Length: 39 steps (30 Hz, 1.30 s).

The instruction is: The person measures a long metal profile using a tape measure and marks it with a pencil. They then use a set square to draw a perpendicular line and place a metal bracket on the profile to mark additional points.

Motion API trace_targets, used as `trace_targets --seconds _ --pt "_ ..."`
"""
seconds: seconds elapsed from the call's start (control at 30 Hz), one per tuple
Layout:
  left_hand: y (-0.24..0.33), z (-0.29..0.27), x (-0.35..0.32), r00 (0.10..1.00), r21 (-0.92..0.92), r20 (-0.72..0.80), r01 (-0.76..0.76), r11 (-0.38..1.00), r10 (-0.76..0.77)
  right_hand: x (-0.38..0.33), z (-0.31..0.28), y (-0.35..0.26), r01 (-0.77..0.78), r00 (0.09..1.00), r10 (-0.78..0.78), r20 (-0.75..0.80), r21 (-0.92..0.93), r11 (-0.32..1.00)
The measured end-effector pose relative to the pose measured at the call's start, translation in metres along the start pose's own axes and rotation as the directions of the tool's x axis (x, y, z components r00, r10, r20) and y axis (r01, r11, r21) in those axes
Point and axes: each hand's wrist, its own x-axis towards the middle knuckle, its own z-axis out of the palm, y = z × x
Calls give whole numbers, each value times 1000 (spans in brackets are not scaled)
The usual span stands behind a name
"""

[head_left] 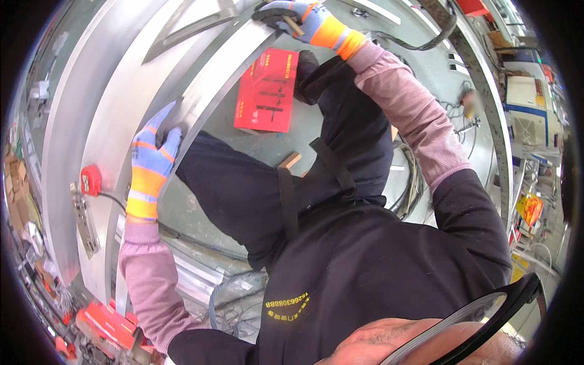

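A long pale metal profile (214,73) runs at a slant before me. My left hand (153,159), in a blue and orange glove with dark fingertips, rests against its near part, fingers stretched and thumb apart. At the profile's far part is my gloved right hand (313,25). Its fingers are bent around a short brown stick (293,25), whose kind I cannot make out. A metal set square (190,31) lies on the wide pale surface farther left. Beside my left wrist are a red tape measure (91,180) and a slotted metal strip (85,219).
A red box (266,91) lies on the floor between my legs, near a small wooden block (290,160). Coiled cables (413,182) lie to the right. Red machinery (106,325) stands at lower left. A long metal beam (496,109) edges the right side.
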Motion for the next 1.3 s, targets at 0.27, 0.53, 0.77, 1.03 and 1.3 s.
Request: trace_targets --seconds 0.27,0.53,0.77,1.03,1.3 --pt "3 -1 2 993 -10 76 89 996 -88 -2 -9 -2 -16 999 16 28 6 1000" --pt "5 0 1 997 1 39 70 998 -70 -1 -6 -4 -5 1000 5 23 -1 1000" --pt "18 -3 1 992 11 60 107 994 -108 -2 -5 0 4 1000 -4 21 -16 1000" --pt "5 1 1 999 6 11 43 999 -43 -3 -6 -1 10 1000 -10 15 -27 1000" --pt "-9 -2 -1 1000 -5 -19 1 1000 -1 -2 0 -1 8 1000 -8 4 4 1000"
